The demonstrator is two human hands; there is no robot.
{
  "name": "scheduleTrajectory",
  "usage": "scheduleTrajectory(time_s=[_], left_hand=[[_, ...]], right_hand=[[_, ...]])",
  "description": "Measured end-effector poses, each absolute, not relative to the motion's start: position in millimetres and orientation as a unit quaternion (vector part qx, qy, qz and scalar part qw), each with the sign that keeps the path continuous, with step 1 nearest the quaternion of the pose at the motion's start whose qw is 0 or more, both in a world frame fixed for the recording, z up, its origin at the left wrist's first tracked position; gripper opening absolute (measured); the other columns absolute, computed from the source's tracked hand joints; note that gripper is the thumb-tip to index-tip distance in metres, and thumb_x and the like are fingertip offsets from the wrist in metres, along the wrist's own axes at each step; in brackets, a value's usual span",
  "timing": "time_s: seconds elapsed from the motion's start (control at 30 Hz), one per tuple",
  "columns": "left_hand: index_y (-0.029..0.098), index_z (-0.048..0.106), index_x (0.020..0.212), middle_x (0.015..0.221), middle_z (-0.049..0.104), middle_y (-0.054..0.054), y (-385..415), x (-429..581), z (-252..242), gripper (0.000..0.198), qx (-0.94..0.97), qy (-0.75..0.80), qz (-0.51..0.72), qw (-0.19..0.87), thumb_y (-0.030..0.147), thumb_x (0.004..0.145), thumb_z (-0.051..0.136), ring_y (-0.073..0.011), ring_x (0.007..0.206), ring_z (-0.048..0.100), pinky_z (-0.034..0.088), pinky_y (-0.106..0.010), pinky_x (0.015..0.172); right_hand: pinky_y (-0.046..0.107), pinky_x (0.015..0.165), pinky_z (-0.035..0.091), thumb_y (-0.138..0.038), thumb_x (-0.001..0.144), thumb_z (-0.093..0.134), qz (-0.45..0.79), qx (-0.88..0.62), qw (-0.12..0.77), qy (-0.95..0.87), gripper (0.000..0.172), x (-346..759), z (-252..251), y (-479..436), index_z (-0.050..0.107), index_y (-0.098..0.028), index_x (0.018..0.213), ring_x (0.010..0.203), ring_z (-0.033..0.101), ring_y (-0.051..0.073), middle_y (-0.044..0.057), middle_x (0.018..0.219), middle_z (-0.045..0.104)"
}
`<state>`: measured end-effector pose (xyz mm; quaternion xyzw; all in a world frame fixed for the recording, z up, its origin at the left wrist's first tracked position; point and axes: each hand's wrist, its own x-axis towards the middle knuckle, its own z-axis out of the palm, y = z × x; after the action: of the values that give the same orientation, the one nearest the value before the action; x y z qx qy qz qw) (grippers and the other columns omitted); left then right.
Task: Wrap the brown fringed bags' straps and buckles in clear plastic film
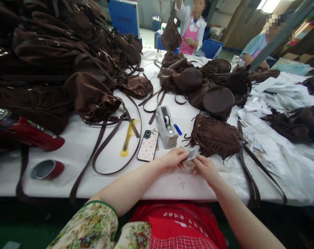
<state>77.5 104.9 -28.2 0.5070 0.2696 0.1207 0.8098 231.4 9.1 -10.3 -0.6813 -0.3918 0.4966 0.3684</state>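
Note:
Between my two hands, above the table's front part, is a small piece of clear plastic (pixel 192 152), perhaps a little bag. Fingers of my left hand (pixel 175 159) pinch its left side, and my right hand (pixel 205 168) is closed on its right side. What lies inside the plastic is too small to make out. Just beyond my right hand a brown fringed bag (pixel 216 135) lies on its side. A clear tape dispenser (pixel 166 126) stands past my left hand, beside a blue pen cap or similar blue piece (pixel 177 129). A phone (pixel 148 145) in a patterned case lies left of it.
A yellow comb (pixel 129 138) lies inside a strap loop. Brown bags (pixel 92 93) pile up at left, and more bags (pixel 211 97) lie ahead. A red cup (pixel 48 169) is tipped at left. White wrapping sheets (pixel 273 103) cover the right. Two people stand across the table.

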Motion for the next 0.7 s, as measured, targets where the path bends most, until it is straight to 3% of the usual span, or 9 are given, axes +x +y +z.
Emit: scheduleTrajectory(time_s=[0.17, 0.3, 0.4, 0.5, 0.6, 0.7], left_hand=[[0.016, 0.051, 0.077, 0.043, 0.046, 0.008, 107, 77, -26, 0.037, 0.553, 0.296, 0.148, 0.765, 0.053, 0.083, 0.054, -0.0062, 0.037, 0.039, 0.033, -0.018, 0.042], [0.017, 0.048, 0.074, 0.044, 0.043, 0.009, 108, 77, -25, 0.035, 0.54, 0.303, 0.163, 0.768, 0.05, 0.081, 0.056, -0.006, 0.037, 0.038, 0.03, -0.018, 0.04], [0.017, 0.048, 0.072, 0.049, 0.043, 0.008, 106, 77, -24, 0.037, 0.545, 0.298, 0.17, 0.765, 0.052, 0.081, 0.056, -0.0058, 0.037, 0.037, 0.026, -0.019, 0.039], [0.017, 0.05, 0.072, 0.05, 0.043, 0.007, 104, 76, -21, 0.036, 0.604, 0.3, 0.162, 0.72, 0.051, 0.082, 0.054, -0.0069, 0.04, 0.037, 0.025, -0.02, 0.04], [0.016, 0.052, 0.068, 0.052, 0.045, 0.005, 104, 75, -22, 0.032, 0.677, 0.293, 0.171, 0.653, 0.044, 0.084, 0.052, -0.008, 0.046, 0.04, 0.028, -0.021, 0.044], [0.014, 0.056, 0.068, 0.058, 0.05, 0.004, 107, 76, -26, 0.028, 0.723, 0.283, 0.185, 0.603, 0.037, 0.084, 0.051, -0.0089, 0.055, 0.044, 0.031, -0.021, 0.051]], right_hand=[[0.029, 0.054, 0.048, -0.05, 0.079, 0.059, 0.478, -0.673, 0.4, -0.398, 0.033, 226, -1, 1, 0.057, -0.018, 0.088, 0.051, 0.059, 0.016, 0.001, 0.062, 0.065], [0.037, 0.072, 0.053, -0.034, 0.084, 0.044, 0.46, -0.629, 0.422, -0.464, 0.031, 241, 9, -8, 0.053, -0.019, 0.11, 0.076, 0.068, 0.022, 0.006, 0.082, 0.07], [0.045, 0.089, 0.049, -0.023, 0.079, 0.048, 0.257, -0.639, 0.336, -0.643, 0.037, 253, 19, -4, 0.057, -0.022, 0.115, 0.099, 0.063, 0.025, 0.01, 0.105, 0.066], [0.054, 0.105, 0.035, -0.02, 0.075, 0.057, 0.056, -0.597, 0.205, -0.773, 0.052, 256, 29, 9, 0.054, -0.024, 0.127, 0.123, 0.049, 0.031, 0.012, 0.131, 0.054], [0.056, 0.109, 0.029, -0.022, 0.077, 0.061, 0.036, -0.526, 0.135, -0.839, 0.051, 254, 29, 23, 0.051, -0.024, 0.127, 0.116, 0.056, 0.027, 0.009, 0.123, 0.061], [0.052, 0.107, 0.034, -0.025, 0.083, 0.062, 0.034, -0.505, 0.142, -0.85, 0.034, 254, 21, 32, 0.056, -0.024, 0.116, 0.1, 0.064, 0.022, 0.006, 0.108, 0.069]])
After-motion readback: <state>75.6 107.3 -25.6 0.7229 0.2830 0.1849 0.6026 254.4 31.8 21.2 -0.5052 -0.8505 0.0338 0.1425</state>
